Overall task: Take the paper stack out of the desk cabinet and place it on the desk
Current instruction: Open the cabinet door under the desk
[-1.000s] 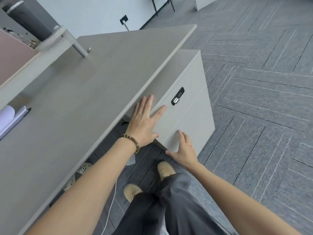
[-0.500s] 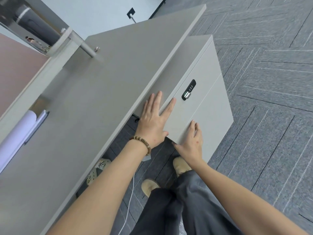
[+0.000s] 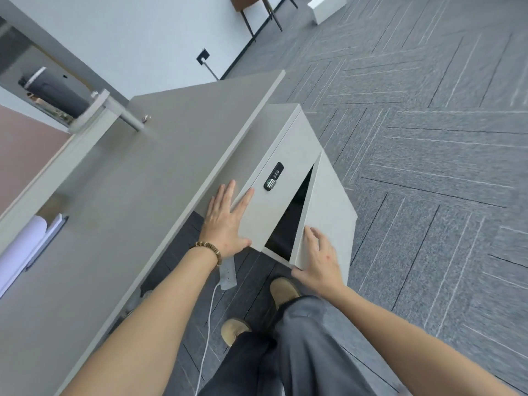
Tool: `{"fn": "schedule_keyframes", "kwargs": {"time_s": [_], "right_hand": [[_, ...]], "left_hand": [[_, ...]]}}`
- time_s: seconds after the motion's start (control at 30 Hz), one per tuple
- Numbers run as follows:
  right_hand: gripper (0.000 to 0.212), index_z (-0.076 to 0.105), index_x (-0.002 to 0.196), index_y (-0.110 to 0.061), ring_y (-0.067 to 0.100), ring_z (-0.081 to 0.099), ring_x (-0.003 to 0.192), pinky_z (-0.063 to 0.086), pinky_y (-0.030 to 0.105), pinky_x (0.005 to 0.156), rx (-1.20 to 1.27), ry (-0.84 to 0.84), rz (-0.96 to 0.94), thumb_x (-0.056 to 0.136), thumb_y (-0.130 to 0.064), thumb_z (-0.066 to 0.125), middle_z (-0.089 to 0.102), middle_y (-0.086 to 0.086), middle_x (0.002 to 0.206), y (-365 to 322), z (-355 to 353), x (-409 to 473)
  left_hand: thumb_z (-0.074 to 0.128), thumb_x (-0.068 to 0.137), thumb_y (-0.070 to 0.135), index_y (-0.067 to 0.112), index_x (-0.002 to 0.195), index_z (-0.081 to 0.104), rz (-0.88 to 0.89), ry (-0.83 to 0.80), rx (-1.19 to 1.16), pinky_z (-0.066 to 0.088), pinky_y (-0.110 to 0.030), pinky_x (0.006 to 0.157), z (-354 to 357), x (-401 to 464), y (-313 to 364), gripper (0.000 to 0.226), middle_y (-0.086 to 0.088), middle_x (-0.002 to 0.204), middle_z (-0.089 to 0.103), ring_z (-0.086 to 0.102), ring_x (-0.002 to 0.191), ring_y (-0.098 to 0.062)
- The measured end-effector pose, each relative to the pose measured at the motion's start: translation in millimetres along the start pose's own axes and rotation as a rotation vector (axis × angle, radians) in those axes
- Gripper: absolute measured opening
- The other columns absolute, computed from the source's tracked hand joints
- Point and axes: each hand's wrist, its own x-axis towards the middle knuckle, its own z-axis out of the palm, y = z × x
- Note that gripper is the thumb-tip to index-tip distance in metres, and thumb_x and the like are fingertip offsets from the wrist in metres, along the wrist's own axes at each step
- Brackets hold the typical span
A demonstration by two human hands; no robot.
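A pale grey desk cabinet (image 3: 285,130) stands under the right end of the grey desk (image 3: 137,201). Its upper front carries a black combination lock (image 3: 273,176). The lower door (image 3: 328,212) hangs ajar, with a dark gap showing beside it; nothing inside can be made out, and no paper stack is visible there. My left hand (image 3: 227,221), with a bead bracelet on the wrist, lies flat with spread fingers across the desk edge and the cabinet's upper front. My right hand (image 3: 318,260) grips the near bottom edge of the ajar door.
Rolled white paper with a pen (image 3: 25,247) lies at the desk's left edge by a partition. A white power strip (image 3: 228,274) and cable rest on the floor under the desk. My shoes (image 3: 283,290) stand close to the cabinet. Grey carpet spreads to the right.
The lower cabinet door was closed before and is now swung partly outward by my right hand. My left hand has stayed pressed on the desk edge. The view has tilted upward.
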Motion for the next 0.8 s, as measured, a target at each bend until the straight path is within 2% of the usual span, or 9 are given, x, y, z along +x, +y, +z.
{"fn": "schedule_keyframes", "kwargs": {"time_s": [0.1, 0.17, 0.3, 0.43, 0.53, 0.6, 0.7, 0.8], "right_hand": [[0.098, 0.024, 0.156, -0.017, 0.027, 0.037, 0.14, 0.041, 0.041, 0.112, 0.043, -0.028, -0.075, 0.069, -0.03, 0.066, 0.034, 0.008, 0.153, 21, -31, -15], [0.093, 0.023, 0.157, -0.023, 0.024, 0.035, 0.142, 0.043, 0.034, 0.11, 0.062, -0.06, -0.077, 0.074, -0.021, 0.063, 0.029, 0.004, 0.156, 30, -52, -24], [0.084, 0.032, 0.153, -0.027, 0.019, 0.038, 0.142, 0.042, 0.033, 0.108, 0.04, -0.1, -0.07, 0.074, -0.017, 0.06, 0.031, -0.002, 0.157, 48, -91, -32], [0.082, 0.036, 0.148, -0.043, 0.022, 0.058, 0.117, 0.051, 0.037, 0.094, -0.014, -0.167, -0.013, 0.072, -0.022, 0.06, 0.048, -0.004, 0.137, 72, -144, -31], [0.082, 0.035, 0.146, -0.049, 0.022, 0.061, 0.101, 0.051, 0.034, 0.081, -0.112, -0.196, -0.003, 0.075, -0.017, 0.06, 0.05, -0.004, 0.116, 95, -188, -22], [0.083, 0.033, 0.148, -0.048, 0.024, 0.06, 0.099, 0.049, 0.033, 0.075, -0.226, -0.171, 0.009, 0.078, -0.011, 0.057, 0.05, -0.002, 0.111, 106, -218, -11], [0.086, 0.027, 0.151, -0.046, 0.029, 0.055, 0.11, 0.043, 0.038, 0.086, -0.426, -0.131, 0.069, 0.076, -0.023, 0.062, 0.05, 0.004, 0.12, 111, -249, 7], [0.088, 0.024, 0.152, -0.042, 0.033, 0.046, 0.123, 0.034, 0.048, 0.105, -0.571, -0.072, 0.161, 0.075, -0.054, 0.062, 0.046, 0.009, 0.133, 108, -260, 23]], "left_hand": [[0.083, 0.063, 0.047, 0.041, 0.154, -0.008, -0.045, -0.051, -0.023, 0.0, -0.047, 0.124, -8, -2, 7, 0.129, -0.004, 0.163, -0.024, -0.017, 0.152, -0.028], [0.083, 0.06, 0.049, 0.041, 0.154, -0.01, -0.08, -0.095, -0.035, 0.002, -0.048, 0.124, -14, -4, 13, 0.132, -0.003, 0.162, -0.027, -0.018, 0.151, -0.027], [0.084, 0.059, 0.05, 0.039, 0.154, -0.013, -0.149, -0.157, -0.06, -0.001, -0.046, 0.124, -24, -6, 29, 0.136, -0.006, 0.161, -0.029, -0.02, 0.151, -0.029], [0.084, 0.059, 0.051, 0.037, 0.156, -0.008, -0.158, -0.157, -0.09, 0.001, -0.046, 0.124, -28, -14, 38, 0.135, -0.009, 0.162, -0.026, -0.019, 0.151, -0.03], [0.084, 0.059, 0.052, 0.037, 0.156, -0.007, -0.162, -0.156, -0.106, 0.003, -0.048, 0.124, -30, -17, 40, 0.134, -0.009, 0.163, -0.025, -0.019, 0.151, -0.03], [0.083, 0.059, 0.052, 0.038, 0.156, -0.007, -0.171, -0.146, -0.101, 0.003, -0.048, 0.124, -30, -15, 42, 0.133, -0.01, 0.163, -0.025, -0.019, 0.151, -0.03], [0.081, 0.058, 0.057, 0.038, 0.156, -0.008, -0.182, -0.121, -0.078, 0.003, -0.049, 0.124, -27, -14, 44, 0.134, -0.011, 0.163, -0.024, -0.018, 0.151, -0.032], [0.079, 0.057, 0.059, 0.038, 0.156, -0.008, -0.194, -0.092, -0.078, 0.002, -0.048, 0.124, -22, -13, 45, 0.133, -0.012, 0.163, -0.023, -0.016, 0.151, -0.032]]}}
